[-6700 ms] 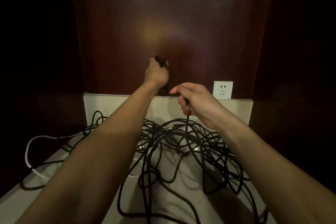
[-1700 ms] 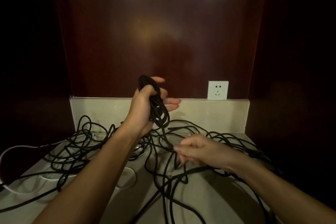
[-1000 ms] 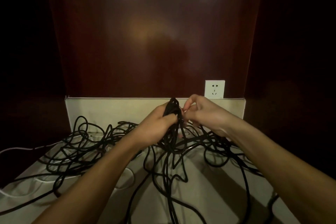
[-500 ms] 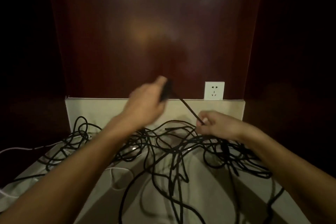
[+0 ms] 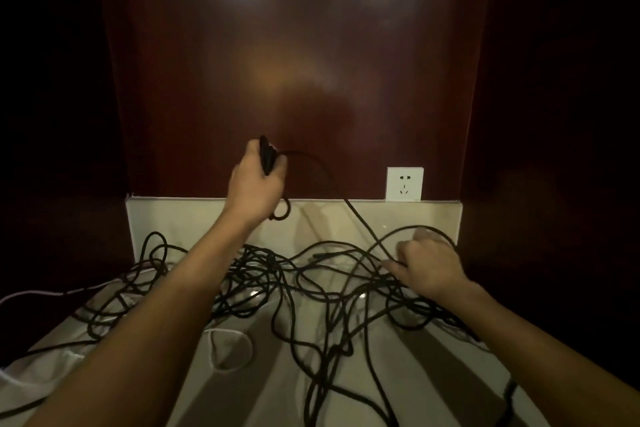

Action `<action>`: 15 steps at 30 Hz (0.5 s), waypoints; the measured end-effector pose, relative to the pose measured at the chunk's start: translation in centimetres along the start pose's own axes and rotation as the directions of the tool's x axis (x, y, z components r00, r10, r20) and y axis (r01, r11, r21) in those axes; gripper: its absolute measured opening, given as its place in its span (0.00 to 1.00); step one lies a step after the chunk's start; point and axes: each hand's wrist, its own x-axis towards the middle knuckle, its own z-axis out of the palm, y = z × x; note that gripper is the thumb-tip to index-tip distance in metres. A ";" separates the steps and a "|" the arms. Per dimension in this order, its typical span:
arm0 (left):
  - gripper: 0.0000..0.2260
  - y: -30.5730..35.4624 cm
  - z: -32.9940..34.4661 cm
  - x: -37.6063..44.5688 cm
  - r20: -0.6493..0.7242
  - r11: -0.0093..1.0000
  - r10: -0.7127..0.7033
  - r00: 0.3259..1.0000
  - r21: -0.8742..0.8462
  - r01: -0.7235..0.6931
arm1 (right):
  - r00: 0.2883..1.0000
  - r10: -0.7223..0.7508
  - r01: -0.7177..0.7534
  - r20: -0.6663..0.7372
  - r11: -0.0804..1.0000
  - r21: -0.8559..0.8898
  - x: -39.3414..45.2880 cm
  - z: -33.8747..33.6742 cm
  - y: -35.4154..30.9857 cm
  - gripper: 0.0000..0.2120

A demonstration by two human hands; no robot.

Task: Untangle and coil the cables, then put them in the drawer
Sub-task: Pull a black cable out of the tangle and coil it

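Trailing off the counter [image 5: 433, 374] at left, white cable [image 5: 228, 350] untouched. Left hand [image 5: 258, 184] raised, clenched round black coil [image 5: 267, 158], likely to keep loops off the tangle [image 5: 311, 281]. Right hand [image 5: 427, 265] low, pinching the feeding strand for slack.

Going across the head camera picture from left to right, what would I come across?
White cable → left hand holding the coil of black cable → wall socket → right hand on the black tangle.
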 end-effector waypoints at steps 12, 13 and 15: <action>0.03 1.8 1.6 -2.3 -0.011 0.901 0.249 0.969 -0.365 -0.235 | 0.980 -0.201 0.022 0.002 0.116 0.993 1.1 -6.5 -4.9 0.14; 0.05 1.3 1.7 -2.4 0.029 0.930 0.203 0.979 -0.317 -0.184 | 0.985 -0.174 0.019 -0.017 0.009 1.000 1.1 -6.8 -4.9 0.16; 0.12 0.1 2.1 -3.0 0.129 0.979 0.108 0.986 -0.187 -0.083 | 0.992 -0.086 0.080 -0.087 -0.086 0.993 0.8 -7.6 -5.5 0.16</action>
